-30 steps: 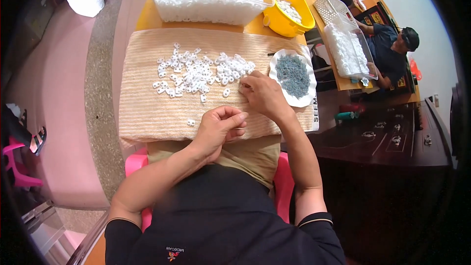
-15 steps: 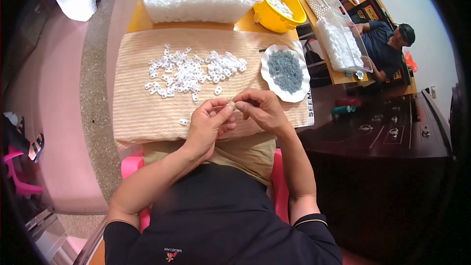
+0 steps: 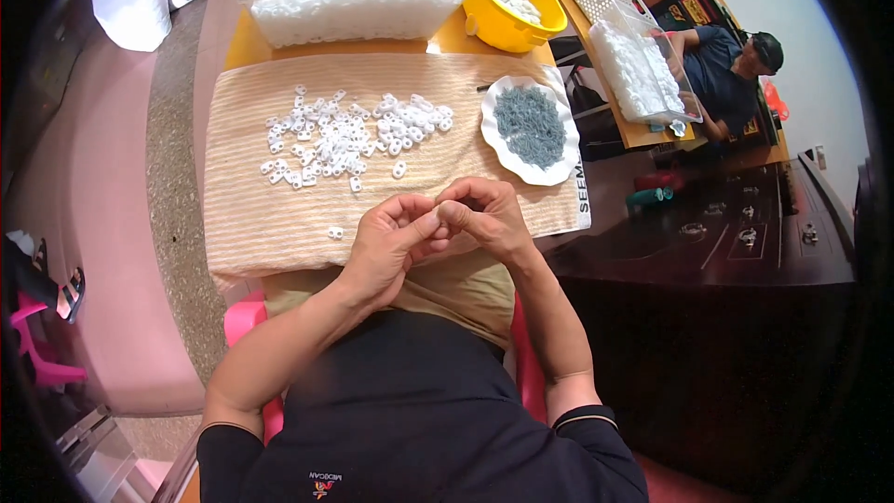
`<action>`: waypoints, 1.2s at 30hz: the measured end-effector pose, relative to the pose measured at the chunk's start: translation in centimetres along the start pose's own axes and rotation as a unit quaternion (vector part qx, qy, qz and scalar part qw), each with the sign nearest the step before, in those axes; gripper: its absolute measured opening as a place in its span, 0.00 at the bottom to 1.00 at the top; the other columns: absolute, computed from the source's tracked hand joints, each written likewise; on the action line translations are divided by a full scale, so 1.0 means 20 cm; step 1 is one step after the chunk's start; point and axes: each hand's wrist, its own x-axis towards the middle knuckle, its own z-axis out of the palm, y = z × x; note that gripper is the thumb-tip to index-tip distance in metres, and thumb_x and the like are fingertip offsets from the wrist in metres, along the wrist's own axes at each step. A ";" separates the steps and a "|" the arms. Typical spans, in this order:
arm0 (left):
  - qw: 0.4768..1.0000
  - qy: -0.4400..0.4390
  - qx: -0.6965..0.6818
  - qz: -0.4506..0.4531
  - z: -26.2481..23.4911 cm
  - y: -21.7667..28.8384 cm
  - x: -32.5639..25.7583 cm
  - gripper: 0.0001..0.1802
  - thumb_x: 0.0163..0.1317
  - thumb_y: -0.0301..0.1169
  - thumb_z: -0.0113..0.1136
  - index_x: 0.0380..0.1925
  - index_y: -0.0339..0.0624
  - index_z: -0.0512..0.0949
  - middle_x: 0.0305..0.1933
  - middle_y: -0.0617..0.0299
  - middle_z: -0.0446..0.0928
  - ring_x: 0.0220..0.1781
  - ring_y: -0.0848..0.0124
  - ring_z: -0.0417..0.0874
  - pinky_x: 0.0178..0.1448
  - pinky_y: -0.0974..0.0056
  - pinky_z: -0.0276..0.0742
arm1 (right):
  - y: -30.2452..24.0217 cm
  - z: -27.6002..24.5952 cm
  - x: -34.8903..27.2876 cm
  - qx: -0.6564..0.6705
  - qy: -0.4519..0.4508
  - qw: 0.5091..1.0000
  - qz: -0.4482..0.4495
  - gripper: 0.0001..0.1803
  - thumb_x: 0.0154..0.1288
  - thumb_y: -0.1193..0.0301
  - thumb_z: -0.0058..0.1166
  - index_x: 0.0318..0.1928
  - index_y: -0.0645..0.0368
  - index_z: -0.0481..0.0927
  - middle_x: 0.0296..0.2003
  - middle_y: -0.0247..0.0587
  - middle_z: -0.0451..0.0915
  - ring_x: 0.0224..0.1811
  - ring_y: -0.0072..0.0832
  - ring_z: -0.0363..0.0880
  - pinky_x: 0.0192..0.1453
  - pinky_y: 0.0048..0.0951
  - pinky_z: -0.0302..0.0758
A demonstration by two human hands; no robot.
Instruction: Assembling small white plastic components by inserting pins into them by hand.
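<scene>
My left hand and my right hand meet over the near edge of a striped cloth. Thumbs and fingers of both are pinched together at the tips; whatever lies between them is hidden. Beyond them spreads a loose pile of small white plastic pieces with round holes. One stray white piece lies just left of my left hand, another a little past my fingertips. To the right, a white scalloped plate holds a heap of small grey-blue parts.
At the far table edge stand a clear bin full of white pieces and a yellow basin. Across to the right, a person sits by another clear bin. A dark cabinet stands at right; white sacks lie far left.
My fingertips have drawn closer together, the right thumb now pressing beside the left. The whole view has shifted slightly, so the table appears further left.
</scene>
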 end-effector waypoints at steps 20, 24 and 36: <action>0.999 -0.016 0.024 -0.022 -0.01 0.00 0.00 0.06 0.66 0.26 0.58 0.41 0.38 0.74 0.35 0.63 0.77 0.37 0.74 0.81 0.46 0.67 0.83 | -0.10 -0.31 0.03 -0.707 0.192 0.672 -0.107 0.20 0.61 0.55 0.58 0.42 0.60 0.81 0.38 0.44 0.78 0.41 0.43 0.77 0.44 0.41 0.75; 0.999 0.001 0.043 -0.022 -0.01 0.01 0.00 0.06 0.65 0.26 0.59 0.40 0.38 0.74 0.35 0.63 0.78 0.36 0.74 0.81 0.45 0.67 0.83 | -0.07 -0.32 0.05 -0.699 0.187 0.680 -0.114 0.20 0.60 0.55 0.59 0.41 0.59 0.81 0.37 0.44 0.78 0.40 0.43 0.77 0.45 0.41 0.74; 0.998 0.004 0.052 -0.024 -0.01 0.00 0.00 0.07 0.64 0.25 0.61 0.39 0.38 0.75 0.35 0.62 0.79 0.36 0.74 0.82 0.45 0.68 0.83 | -0.05 -0.31 0.06 -0.634 0.219 0.726 -0.152 0.15 0.58 0.64 0.63 0.41 0.61 0.82 0.37 0.45 0.79 0.42 0.44 0.78 0.45 0.39 0.74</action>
